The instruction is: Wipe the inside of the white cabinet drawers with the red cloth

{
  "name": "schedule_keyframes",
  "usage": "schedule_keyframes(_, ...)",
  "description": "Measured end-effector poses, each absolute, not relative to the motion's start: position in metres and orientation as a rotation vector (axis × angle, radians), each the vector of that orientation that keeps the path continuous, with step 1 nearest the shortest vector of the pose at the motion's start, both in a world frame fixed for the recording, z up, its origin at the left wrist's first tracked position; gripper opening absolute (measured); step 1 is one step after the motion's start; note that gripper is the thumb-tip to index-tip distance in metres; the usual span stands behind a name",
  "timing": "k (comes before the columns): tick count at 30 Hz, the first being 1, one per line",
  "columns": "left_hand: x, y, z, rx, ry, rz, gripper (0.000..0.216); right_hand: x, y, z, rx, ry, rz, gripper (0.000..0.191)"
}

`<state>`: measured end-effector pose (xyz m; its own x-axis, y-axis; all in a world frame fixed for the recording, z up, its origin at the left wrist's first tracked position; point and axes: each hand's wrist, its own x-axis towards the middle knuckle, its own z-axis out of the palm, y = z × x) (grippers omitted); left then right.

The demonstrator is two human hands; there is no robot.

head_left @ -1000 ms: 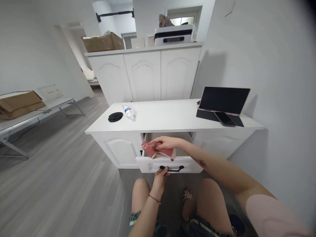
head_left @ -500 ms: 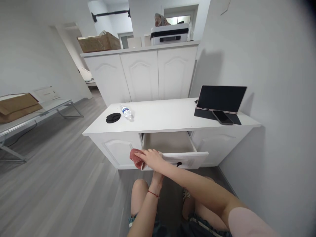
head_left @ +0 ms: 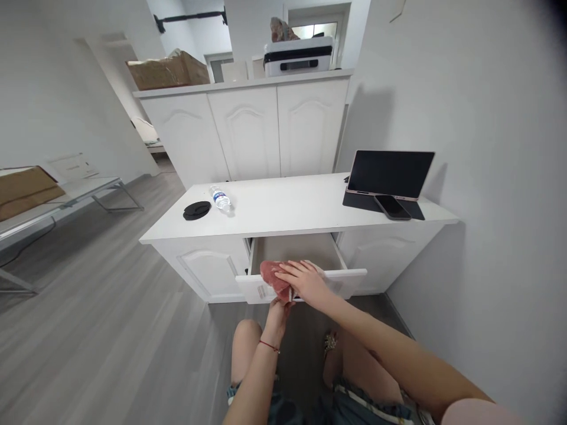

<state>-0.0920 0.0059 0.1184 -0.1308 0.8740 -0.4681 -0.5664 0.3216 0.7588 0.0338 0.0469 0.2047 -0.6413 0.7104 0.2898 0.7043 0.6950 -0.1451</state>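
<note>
A white drawer [head_left: 305,248] is pulled out beneath the desktop. On the top edge of its front lies a pinkish-red cloth [head_left: 275,277], draped partly down the face. My right hand [head_left: 308,283] presses the cloth there, fingers laid over its right part and pointing left. Just below, my left hand [head_left: 278,313], with a red string bracelet on the wrist, is curled at the lower edge of the drawer front [head_left: 254,290]. Its fingertips are partly hidden under the cloth. The drawer's dark handle is mostly covered by my hands.
On the white desk [head_left: 274,203] are a clear water bottle [head_left: 220,199], a black round object [head_left: 196,211], a dark-screened tablet [head_left: 390,174] and a phone [head_left: 392,208]. A cardboard box [head_left: 168,71] and a white suitcase [head_left: 299,58] rest on the cabinet behind. My knees are below the drawer.
My right hand and the cloth have slid right along the drawer front, from its left end toward the middle. My left hand stays low by the drawer front. The view has shifted slightly.
</note>
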Motion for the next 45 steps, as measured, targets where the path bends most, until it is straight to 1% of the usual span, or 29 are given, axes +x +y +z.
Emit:
schedule_keyframes(2,-0.092,0.009,0.114,0.315,1.125,1.276,0.010,0.053,0.046,0.200,-1.071,-2.557,-0.037,0.039)
schedule_keyframes(3,-0.092,0.010,0.113,0.302,1.116,1.275,0.008,0.063,0.046,0.197,-1.046,-2.542,-0.078,0.039)
schedule_keyframes(8,-0.092,0.012,0.111,0.244,1.102,1.246,0.028,0.107,0.045,0.176,-0.968,-2.413,-0.300,0.040)
schedule_keyframes(13,-0.094,0.010,0.109,0.223,1.105,1.224,0.038,0.137,0.038,0.163,-1.026,-2.357,-0.417,0.046)
schedule_keyframes(18,-0.093,0.009,0.112,0.225,1.096,1.222,0.041,0.159,0.032,0.154,-1.099,-2.319,-0.421,0.050)
schedule_keyframes(22,-0.093,0.008,0.112,0.220,1.095,1.223,0.040,0.172,0.023,0.142,-1.124,-2.254,-0.497,0.051)
schedule_keyframes(28,-0.093,0.009,0.104,0.223,1.171,1.193,0.039,0.174,0.007,0.108,-1.261,-2.036,-0.648,0.041)
schedule_keyframes(30,-0.092,0.008,0.103,0.229,1.169,1.198,0.039,0.171,0.005,0.097,-1.301,-1.977,-0.649,0.040)
schedule_keyframes(35,-0.091,0.006,0.105,0.237,1.147,1.217,0.040,0.157,0.005,0.082,-1.326,-1.962,-0.614,0.046)
schedule_keyframes(42,-0.089,0.004,0.105,0.221,1.139,1.212,0.042,0.116,0.009,0.090,-1.279,-2.072,-0.494,0.046)
schedule_keyframes(45,-0.088,0.000,0.106,0.211,1.103,1.213,0.038,0.092,0.013,0.098,-1.223,-2.154,-0.436,0.044)
